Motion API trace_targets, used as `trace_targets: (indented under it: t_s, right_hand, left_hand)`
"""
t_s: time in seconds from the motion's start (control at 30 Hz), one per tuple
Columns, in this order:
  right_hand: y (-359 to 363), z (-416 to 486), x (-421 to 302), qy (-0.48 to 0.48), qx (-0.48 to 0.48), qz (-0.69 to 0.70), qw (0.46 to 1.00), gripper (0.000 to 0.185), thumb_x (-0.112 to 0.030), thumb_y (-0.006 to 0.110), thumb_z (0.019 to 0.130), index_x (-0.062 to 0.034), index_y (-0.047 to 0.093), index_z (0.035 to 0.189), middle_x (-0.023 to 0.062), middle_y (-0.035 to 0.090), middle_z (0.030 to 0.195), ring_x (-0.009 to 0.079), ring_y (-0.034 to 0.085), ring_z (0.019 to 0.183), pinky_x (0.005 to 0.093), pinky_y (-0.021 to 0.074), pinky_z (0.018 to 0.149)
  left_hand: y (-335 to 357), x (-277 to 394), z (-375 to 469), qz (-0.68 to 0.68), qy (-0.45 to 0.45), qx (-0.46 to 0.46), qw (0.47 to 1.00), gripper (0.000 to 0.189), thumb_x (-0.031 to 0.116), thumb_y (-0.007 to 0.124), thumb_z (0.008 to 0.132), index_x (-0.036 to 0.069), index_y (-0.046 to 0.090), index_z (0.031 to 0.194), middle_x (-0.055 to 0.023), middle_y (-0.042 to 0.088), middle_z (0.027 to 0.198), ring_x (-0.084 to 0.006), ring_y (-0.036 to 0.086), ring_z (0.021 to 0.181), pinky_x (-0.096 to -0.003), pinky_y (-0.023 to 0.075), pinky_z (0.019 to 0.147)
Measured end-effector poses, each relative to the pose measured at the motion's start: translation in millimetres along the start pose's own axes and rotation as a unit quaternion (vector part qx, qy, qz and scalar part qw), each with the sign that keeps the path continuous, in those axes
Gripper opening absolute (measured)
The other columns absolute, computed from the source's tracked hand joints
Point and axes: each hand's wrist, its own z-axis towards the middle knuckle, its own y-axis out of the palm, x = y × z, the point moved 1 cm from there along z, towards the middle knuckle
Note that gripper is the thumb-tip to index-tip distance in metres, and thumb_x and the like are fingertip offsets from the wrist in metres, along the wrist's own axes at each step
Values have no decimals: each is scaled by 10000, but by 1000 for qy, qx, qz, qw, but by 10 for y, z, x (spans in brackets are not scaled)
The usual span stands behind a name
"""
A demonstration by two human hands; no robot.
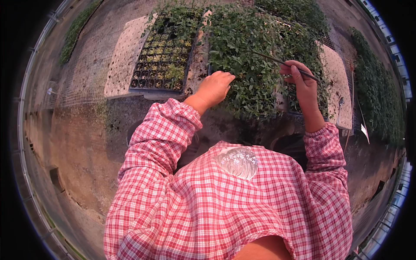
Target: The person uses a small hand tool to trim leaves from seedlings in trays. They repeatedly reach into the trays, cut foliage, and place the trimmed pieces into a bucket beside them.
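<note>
My right hand (301, 81) holds a slim dark rod-like tool (271, 57) between thumb and fingers. Its far tip points left, over the leafy green seedlings (242, 61) of the middle tray. At the left edge of those seedlings is my left hand (215, 87), back upward and fingers bent down. Its fingertips are hidden, so whether they pinch a plant is unclear. Left of it lies a black cell tray (159, 61) with many short yellowish-green growths, dark cells near the front and taller leafy plants at its far end.
Pale perforated boards (122, 61) support the trays on a mesh bench. Another tray of seedlings (295, 42) stands right of the middle one. A small spoon-like metal tool (340, 103) rests on the right board (334, 74). Dense plants (377, 84) grow in a row farther right.
</note>
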Motion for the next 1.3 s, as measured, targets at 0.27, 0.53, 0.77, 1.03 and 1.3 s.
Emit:
trace_targets:
  t_s: [0.27, 0.53, 0.77, 1.03, 1.3]
  right_hand:
    - [167, 81, 133, 56, -90, -56, 993, 178, -151, 497, 877, -12, 589, 939, 42, 616, 797, 102, 592, 752, 229, 466, 663]
    - [248, 91, 3, -10, -44, -26, 999, 191, -150, 490, 881, 0, 571, 965, 50, 613, 824, 106, 596, 745, 225, 480, 668]
    - [416, 231, 201, 19, -45, -78, 996, 175, -137, 498, 876, -34, 581, 990, 34, 617, 856, 111, 597, 784, 225, 469, 660]
    - [344, 240, 230, 24, -11, -45, 999, 189, -146, 504, 873, -36, 582, 1005, 42, 625, 869, 110, 601, 784, 215, 456, 637]
    - [226, 195, 59, -47, 17, -44, 998, 204, -171, 496, 879, -26, 576, 996, 53, 632, 857, 112, 604, 767, 213, 456, 603]
  left_hand:
    - [-100, -25, 94, 121, 8, 145, 982, 334, 103, 573, 751, 72, 522, 1080, -84, 508, 1124, -265, 478, 1037, -383, 406, 853]
    - [78, 59, 45, 53, 46, 57, 996, 285, 86, 575, 728, 17, 545, 1003, -112, 540, 1030, -278, 516, 960, -366, 447, 793]
    - [73, 76, 29, 55, 40, 32, 997, 295, 93, 584, 725, -2, 533, 1000, -124, 533, 1030, -281, 504, 978, -366, 433, 816]
    - [16, 98, 0, 63, 29, 18, 997, 330, 104, 597, 726, 10, 510, 1030, -119, 506, 1085, -276, 467, 1041, -365, 412, 849]
    - [-295, -94, -102, 52, -99, 121, 986, 311, 145, 520, 804, 42, 501, 1098, -120, 512, 1125, -285, 469, 1055, -365, 397, 878]
